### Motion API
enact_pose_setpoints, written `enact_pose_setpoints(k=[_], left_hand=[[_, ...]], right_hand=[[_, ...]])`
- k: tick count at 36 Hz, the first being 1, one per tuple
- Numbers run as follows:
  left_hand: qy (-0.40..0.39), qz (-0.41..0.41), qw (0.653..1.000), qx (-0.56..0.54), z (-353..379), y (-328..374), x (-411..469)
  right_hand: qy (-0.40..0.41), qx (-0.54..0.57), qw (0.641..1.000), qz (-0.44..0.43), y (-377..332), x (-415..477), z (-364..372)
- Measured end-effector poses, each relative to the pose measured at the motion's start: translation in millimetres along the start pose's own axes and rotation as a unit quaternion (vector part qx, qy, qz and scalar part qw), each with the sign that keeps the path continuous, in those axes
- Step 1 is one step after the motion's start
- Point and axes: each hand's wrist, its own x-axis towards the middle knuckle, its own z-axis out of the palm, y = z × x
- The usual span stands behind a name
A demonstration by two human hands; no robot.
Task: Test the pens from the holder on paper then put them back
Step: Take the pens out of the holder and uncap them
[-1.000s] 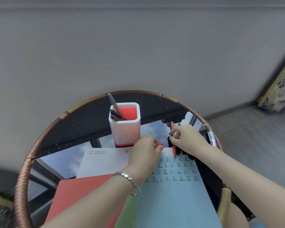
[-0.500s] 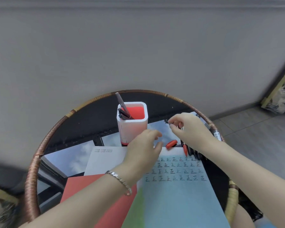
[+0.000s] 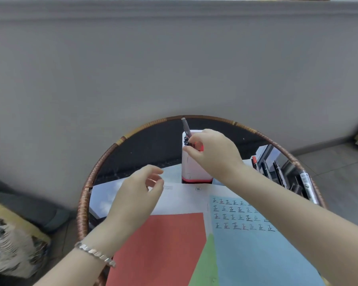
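Above the mouth of the white pen holder [image 3: 194, 168], the right hand [image 3: 215, 153] pinches a red pen [image 3: 198, 145] among the dark pens standing inside, while the left hand [image 3: 136, 195] hovers loosely open and empty in front of the holder, over the white paper [image 3: 180, 200].

One white holder [image 3: 192, 168] on the bench [image 3: 153, 145]. One grey pen [image 3: 186, 126] sticking up from it, dark pen ends beside it too blurred to count. Four sheets: white [image 3: 180, 200], red [image 3: 163, 248], green [image 3: 207, 267], blue [image 3: 256, 254]. Several loose pens [image 3: 279, 174] at the right rim, number unclear. Two hands, one bracelet [image 3: 94, 253].
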Motion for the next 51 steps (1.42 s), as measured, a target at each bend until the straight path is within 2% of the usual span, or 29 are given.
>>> enact_pose_setpoints(k=[7,13,16,18,21,23,26,28,30,31,35,44,51], left_hand=[[0.029,0.068,0.993,-0.094,5,34,-2],[0.030,0.191,0.972,-0.132,18,69,-7],[0.023,0.228,0.966,-0.121,27,74,-9],[0.027,0.215,0.968,-0.127,32,75,-10],[0.037,0.179,0.968,-0.173,37,77,-13],[0.037,0.147,0.964,-0.218,39,78,-14],[0.002,0.104,0.961,-0.258,42,76,-16],[-0.042,0.080,0.964,-0.252,46,72,-17],[-0.077,0.059,0.971,-0.220,50,65,-17],[-0.091,0.051,0.974,-0.201,52,61,-17],[-0.138,0.055,0.982,-0.116,54,53,-17],[-0.136,0.148,0.979,-0.043,54,51,-24],[-0.126,0.166,0.977,-0.052,58,45,-26]], right_hand=[[0.139,0.107,0.979,-0.106,-15,-20,-54],[0.112,0.143,0.972,-0.149,-15,-57,-70],[0.085,0.165,0.974,-0.127,-5,-69,-66],[0.068,0.191,0.975,-0.087,1,-77,-65],[0.026,0.260,0.964,0.046,5,-86,-69],[-0.056,0.308,0.937,0.156,7,-89,-69],[-0.136,0.432,0.848,0.277,13,-92,-64],[-0.123,0.515,0.784,0.323,15,-92,-60],[-0.083,0.557,0.747,0.354,16,-92,-57],[-0.062,0.560,0.744,0.360,17,-92,-54],[-0.020,0.534,0.779,0.328,15,-96,-44],[0.016,0.602,0.744,0.288,6,-103,-41],[0.014,0.589,0.761,0.272,6,-107,-40]])
